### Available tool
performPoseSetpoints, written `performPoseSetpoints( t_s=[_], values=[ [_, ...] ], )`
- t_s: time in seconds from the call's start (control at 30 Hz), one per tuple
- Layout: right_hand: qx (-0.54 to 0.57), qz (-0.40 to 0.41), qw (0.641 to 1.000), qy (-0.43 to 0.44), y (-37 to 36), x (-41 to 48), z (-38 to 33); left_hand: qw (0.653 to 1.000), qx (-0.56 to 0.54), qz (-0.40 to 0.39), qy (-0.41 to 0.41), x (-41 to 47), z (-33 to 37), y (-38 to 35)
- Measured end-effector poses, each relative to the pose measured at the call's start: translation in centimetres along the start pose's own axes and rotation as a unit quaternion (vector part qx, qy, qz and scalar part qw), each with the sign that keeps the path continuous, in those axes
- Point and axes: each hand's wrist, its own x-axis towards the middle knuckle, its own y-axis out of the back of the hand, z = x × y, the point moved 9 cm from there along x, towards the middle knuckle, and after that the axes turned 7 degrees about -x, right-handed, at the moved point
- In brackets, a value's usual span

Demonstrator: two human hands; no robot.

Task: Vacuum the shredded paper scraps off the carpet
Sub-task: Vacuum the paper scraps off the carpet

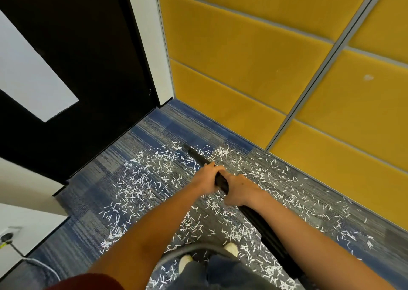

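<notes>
Dark red sleeve [88, 282] and bare forearms lead down to two hands closed around a black vacuum wand [197, 157]: the left hand [209, 176] grips it farther forward, and the right hand [241, 191] is wrapped round it just behind.

The wand's long axis runs diagonally from the person's right side, low in the frame, up and to the left. Its nozzle [187, 147] is down among the shredded paper scraps [143, 174] and points toward the corner where the black door [88, 46] meets the yellow wall panels [242, 46].

White scraps lie thick across the blue-grey carpet [154, 121], including around the pale shoes [185, 262]. Almost all of the clearing looks still to be done.

A grey hose [176, 251] curves just in front of the feet and could snag a step. Treading on the scraps may press them into the pile, and a quick sweep could flick the light pieces aside. A white cable [42, 266] trails from the wall socket [7, 234], so a long reach might tug it.
</notes>
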Motion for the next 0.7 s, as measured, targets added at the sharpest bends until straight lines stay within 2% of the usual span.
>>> performPoseSetpoints(
  t_s=[0.2,0.53,0.7],
  values=[
    [-0.039,0.007,0.999,-0.028,-3.3,-0.9,-3.9,0.999,-0.04,-0.02,0.005,-2.8,-4.1,-1.0],
    [-0.052,0.033,0.997,-0.043,-3.5,-0.9,-7.3,0.996,-0.082,0.033,0.005,-4.6,-6.7,1.5],
    [-0.064,0.054,0.996,-0.018,-3.2,1.1,-9.0,0.997,-0.051,0.031,0.053,-4.7,-8.5,2.7]
  ],
)
